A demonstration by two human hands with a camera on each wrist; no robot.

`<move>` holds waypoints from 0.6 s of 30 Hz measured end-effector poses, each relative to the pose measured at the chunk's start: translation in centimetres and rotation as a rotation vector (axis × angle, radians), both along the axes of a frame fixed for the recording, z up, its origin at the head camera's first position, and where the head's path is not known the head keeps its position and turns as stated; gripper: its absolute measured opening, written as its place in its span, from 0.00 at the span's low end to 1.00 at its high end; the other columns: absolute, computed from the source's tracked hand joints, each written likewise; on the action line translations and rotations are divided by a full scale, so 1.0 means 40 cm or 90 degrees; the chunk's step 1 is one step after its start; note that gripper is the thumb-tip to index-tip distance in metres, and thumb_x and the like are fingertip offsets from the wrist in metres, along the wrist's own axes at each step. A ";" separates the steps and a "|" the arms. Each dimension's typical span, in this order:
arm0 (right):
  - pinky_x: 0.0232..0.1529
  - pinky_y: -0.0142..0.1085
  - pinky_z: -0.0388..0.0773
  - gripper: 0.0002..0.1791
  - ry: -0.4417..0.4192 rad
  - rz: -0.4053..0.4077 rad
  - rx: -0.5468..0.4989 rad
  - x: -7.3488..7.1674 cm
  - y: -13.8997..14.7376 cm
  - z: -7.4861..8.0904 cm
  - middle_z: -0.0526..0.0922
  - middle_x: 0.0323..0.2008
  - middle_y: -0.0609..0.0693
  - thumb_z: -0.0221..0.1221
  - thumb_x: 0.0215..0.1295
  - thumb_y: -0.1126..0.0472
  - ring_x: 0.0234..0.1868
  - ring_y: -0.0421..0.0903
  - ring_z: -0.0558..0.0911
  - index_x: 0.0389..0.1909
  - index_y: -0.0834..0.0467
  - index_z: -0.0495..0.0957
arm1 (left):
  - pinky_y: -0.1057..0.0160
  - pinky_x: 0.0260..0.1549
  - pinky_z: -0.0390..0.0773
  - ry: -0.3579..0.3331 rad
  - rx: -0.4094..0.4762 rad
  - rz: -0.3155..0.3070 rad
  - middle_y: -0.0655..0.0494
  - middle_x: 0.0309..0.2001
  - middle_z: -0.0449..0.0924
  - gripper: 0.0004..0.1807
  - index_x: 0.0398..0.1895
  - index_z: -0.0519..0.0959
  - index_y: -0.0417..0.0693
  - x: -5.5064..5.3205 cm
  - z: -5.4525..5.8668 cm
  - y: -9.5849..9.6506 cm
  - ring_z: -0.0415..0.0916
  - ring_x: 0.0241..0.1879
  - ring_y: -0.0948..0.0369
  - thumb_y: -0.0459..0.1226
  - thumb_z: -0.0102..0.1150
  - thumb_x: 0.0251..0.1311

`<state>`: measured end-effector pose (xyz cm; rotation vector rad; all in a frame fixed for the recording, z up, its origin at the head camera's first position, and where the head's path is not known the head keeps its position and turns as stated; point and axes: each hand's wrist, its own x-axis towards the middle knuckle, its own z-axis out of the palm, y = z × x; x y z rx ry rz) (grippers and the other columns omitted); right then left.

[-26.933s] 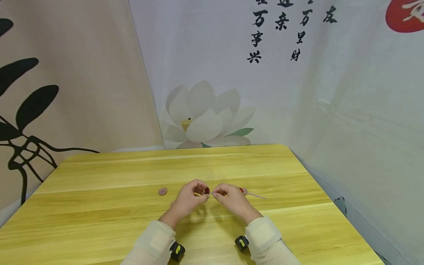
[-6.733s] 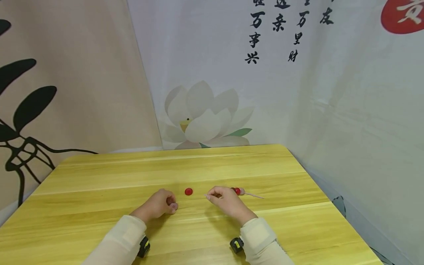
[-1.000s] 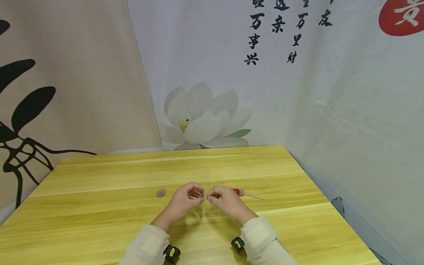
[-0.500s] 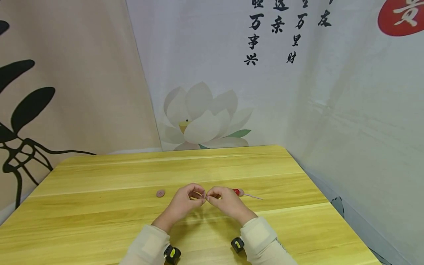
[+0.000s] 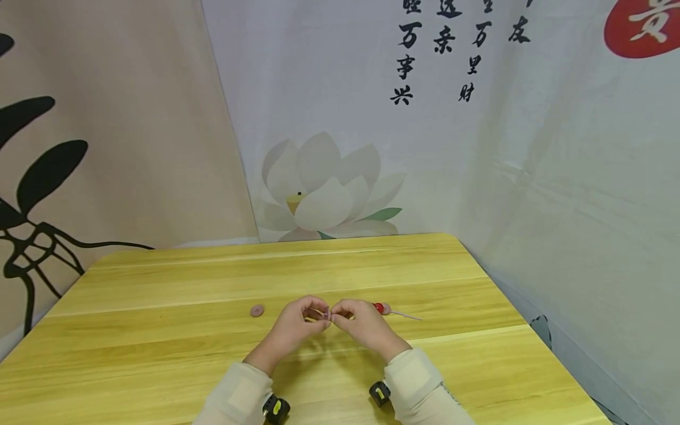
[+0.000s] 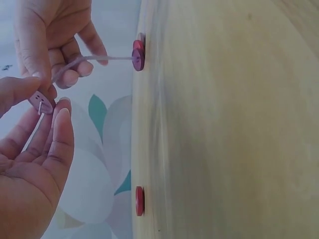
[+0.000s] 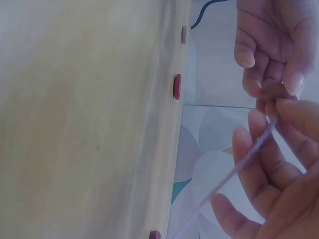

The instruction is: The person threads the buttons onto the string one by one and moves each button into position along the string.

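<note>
Button between hands, seemingly well inside far table edge.

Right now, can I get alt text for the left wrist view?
Left hand pinching a threaded pink button, right hand pinching the string behind it. The string runs to clustered buttons on the table; a red button lies apart.

Indoor work corner, its wider setting indeterminable, screened by cloth hangings printed with a lotus and brush characters. A wooden bench stands before them.
</note>
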<state>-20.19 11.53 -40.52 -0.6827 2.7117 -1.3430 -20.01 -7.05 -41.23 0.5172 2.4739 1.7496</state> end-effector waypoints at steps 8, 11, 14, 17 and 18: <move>0.37 0.36 0.75 0.06 -0.005 -0.013 0.006 0.003 0.000 0.004 0.82 0.35 0.43 0.57 0.69 0.58 0.39 0.42 0.76 0.39 0.53 0.83 | 0.62 0.35 0.80 0.004 -0.004 -0.012 0.51 0.41 0.80 0.10 0.43 0.79 0.40 0.003 0.000 0.001 0.78 0.41 0.56 0.31 0.65 0.58; 0.37 0.35 0.75 0.06 -0.001 -0.016 0.005 0.003 -0.001 0.004 0.81 0.35 0.43 0.57 0.69 0.59 0.38 0.41 0.76 0.39 0.54 0.82 | 0.62 0.35 0.80 -0.001 -0.006 -0.012 0.51 0.41 0.80 0.10 0.43 0.79 0.40 0.002 0.000 0.002 0.78 0.41 0.56 0.31 0.64 0.58; 0.37 0.35 0.75 0.05 0.002 -0.019 0.000 0.004 -0.001 0.004 0.81 0.34 0.43 0.58 0.69 0.59 0.38 0.41 0.76 0.38 0.54 0.82 | 0.62 0.36 0.80 -0.004 -0.009 -0.010 0.51 0.41 0.80 0.10 0.43 0.79 0.40 0.003 0.001 0.004 0.78 0.41 0.56 0.31 0.64 0.58; 0.36 0.34 0.74 0.04 0.004 -0.023 -0.003 0.004 0.000 0.003 0.80 0.32 0.42 0.59 0.68 0.59 0.37 0.41 0.75 0.37 0.54 0.81 | 0.61 0.36 0.80 -0.004 -0.012 -0.006 0.52 0.41 0.80 0.10 0.43 0.79 0.40 0.004 0.003 0.005 0.78 0.41 0.56 0.31 0.64 0.58; 0.35 0.34 0.74 0.04 0.004 -0.023 -0.004 0.005 0.000 0.003 0.80 0.32 0.42 0.59 0.68 0.59 0.36 0.41 0.75 0.36 0.54 0.81 | 0.61 0.36 0.80 -0.004 -0.013 -0.004 0.52 0.41 0.80 0.10 0.43 0.79 0.40 0.004 0.004 0.005 0.78 0.41 0.56 0.31 0.64 0.58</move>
